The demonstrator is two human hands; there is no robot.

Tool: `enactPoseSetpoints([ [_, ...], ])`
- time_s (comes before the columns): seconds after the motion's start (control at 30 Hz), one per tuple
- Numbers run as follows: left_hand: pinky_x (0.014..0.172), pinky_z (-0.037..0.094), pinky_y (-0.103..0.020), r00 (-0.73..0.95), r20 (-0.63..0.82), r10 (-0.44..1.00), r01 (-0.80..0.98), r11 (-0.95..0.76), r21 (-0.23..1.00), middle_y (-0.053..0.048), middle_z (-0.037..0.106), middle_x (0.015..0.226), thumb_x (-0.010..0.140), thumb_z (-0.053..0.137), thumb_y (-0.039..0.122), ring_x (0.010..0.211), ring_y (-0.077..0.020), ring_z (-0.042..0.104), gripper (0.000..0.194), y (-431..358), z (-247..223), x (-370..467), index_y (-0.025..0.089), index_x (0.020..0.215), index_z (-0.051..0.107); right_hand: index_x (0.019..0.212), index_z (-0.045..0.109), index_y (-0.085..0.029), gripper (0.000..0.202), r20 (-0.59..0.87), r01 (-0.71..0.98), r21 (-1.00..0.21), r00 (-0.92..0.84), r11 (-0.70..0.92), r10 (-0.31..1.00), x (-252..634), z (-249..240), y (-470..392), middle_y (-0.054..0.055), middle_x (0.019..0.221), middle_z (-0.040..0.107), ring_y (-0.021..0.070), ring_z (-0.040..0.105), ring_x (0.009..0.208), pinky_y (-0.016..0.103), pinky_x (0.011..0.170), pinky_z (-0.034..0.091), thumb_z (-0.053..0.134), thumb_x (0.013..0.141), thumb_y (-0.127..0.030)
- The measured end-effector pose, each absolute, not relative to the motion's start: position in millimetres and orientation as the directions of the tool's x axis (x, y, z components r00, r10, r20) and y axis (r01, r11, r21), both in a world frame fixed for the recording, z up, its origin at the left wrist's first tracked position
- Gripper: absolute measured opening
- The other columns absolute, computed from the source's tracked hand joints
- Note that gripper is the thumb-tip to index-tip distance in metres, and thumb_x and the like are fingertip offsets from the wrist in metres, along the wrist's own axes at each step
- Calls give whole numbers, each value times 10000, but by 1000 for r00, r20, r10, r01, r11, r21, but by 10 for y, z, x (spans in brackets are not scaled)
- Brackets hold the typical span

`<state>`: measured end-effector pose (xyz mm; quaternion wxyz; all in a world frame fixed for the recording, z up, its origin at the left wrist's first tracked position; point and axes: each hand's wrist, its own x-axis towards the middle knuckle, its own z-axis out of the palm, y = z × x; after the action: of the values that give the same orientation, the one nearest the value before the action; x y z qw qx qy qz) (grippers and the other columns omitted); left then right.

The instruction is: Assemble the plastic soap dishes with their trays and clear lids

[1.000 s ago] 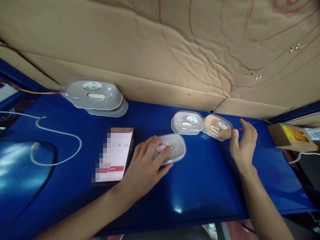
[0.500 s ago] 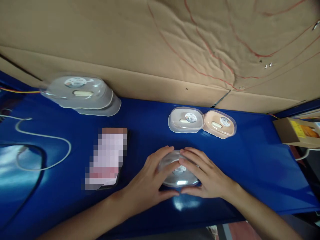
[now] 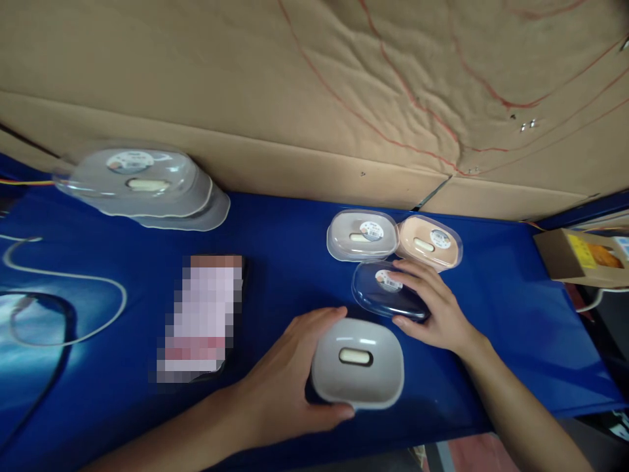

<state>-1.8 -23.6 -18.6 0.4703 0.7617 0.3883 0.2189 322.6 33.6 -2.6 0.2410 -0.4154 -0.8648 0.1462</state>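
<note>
Head view: lid and dish apart, with little room on the far side

The left hand (image 3: 289, 373) is half open, curved round the left end of a grey dish (image 3: 373, 387), thumb at the near edge and fingers at the far edge. That dish sits uncovered towards the near side of the blue table (image 3: 280, 262). The right hand (image 3: 442, 314) has the right end of a clear lid (image 3: 376, 298) between thumb and fingers, just beyond the dish; whether the lid rests on the table or hangs above it, I cannot tell.

Crowding seems the likeliest trouble. A covered grey dish (image 3: 350, 248) and a covered peach dish (image 3: 413, 231) sit right behind the lid, so a careless push away from the body could knock them. Because only one end of the smooth lid is held, it could tip or slip if the fingers loosen. The left hand likewise has just one end of the grey dish, which might swivel under an uneven squeeze. A phone (image 3: 211, 301) lies to the left, near the left hand, where a wide elbow or wrist could nudge it.
</note>
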Motion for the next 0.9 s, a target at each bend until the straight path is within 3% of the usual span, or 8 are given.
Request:
enactPoseSetpoints([
  [0.13,1185,449,-625,653,-33,757,299,-217,929,-197,422,1596,721,905,504,1480,-432,454,1136,-283,-127,3,318,1611,225,1565,467,-282,690,235,668,-357,-612,652,755,3172,-122,379,151,1553,569,367,531,1441,600,1165,423,730,954,-464],
  [0.27,1176,479,-565,657,-66,751,335,-213,918,-176,400,1586,772,881,410,1462,-393,480,975,-276,-120,57,315,1567,324,1599,414,-286,666,134,744,-307,-583,593,801,3097,-140,355,151,1638,484,366,441,1521,638,1222,310,665,1009,-467],
  [0.43,1155,475,-595,616,-6,788,387,-295,873,-174,405,1593,793,867,411,1437,-399,486,943,-261,-175,58,328,1563,327,1633,364,-289,626,197,736,-306,-572,604,796,3126,-46,282,165,1658,441,372,398,1539,615,1209,318,569,1066,-457],
  [0.53,1152,448,-623,541,93,836,421,-364,831,-182,438,1588,828,843,467,1446,-412,465,915,-210,-204,38,318,1562,317,1598,421,-238,598,294,611,-359,-643,705,707,3086,53,177,173,1566,538,353,475,1472,565,1167,380,479,1086,-542],
  [0.63,1176,405,-624,546,141,826,443,-428,788,-179,474,1597,865,803,526,1480,-401,440,892,-141,-217,35,297,1570,306,1460,566,-166,609,357,490,-329,-727,807,587,2962,134,64,167,1389,672,318,585,1332,508,1113,427,539,1047,-613],
  [0.77,1142,441,-571,531,155,833,508,-460,728,-191,383,1673,927,733,526,1487,-391,433,797,-118,-229,46,267,1579,355,1293,681,-152,406,339,477,-273,-765,835,548,2815,168,3,110,1215,764,257,660,1168,442,1076,437,637,1043,-470],
  [0.83,1139,434,-550,500,240,832,533,-514,672,-223,312,1697,939,715,523,1495,-397,412,771,-138,-223,43,222,1569,389,1225,707,-148,349,327,487,-282,-761,826,561,2804,164,12,96,1145,778,241,676,1107,429,1053,446,630,1051,-441],
  [0.9,1184,369,-539,539,371,756,508,-643,573,-234,343,1669,940,707,524,1499,-384,399,710,-168,-194,35,185,1517,469,1171,715,-143,298,315,500,-299,-753,813,578,2822,159,24,86,1071,778,231,682,1039,424,1016,461,646,1044,-403],
])
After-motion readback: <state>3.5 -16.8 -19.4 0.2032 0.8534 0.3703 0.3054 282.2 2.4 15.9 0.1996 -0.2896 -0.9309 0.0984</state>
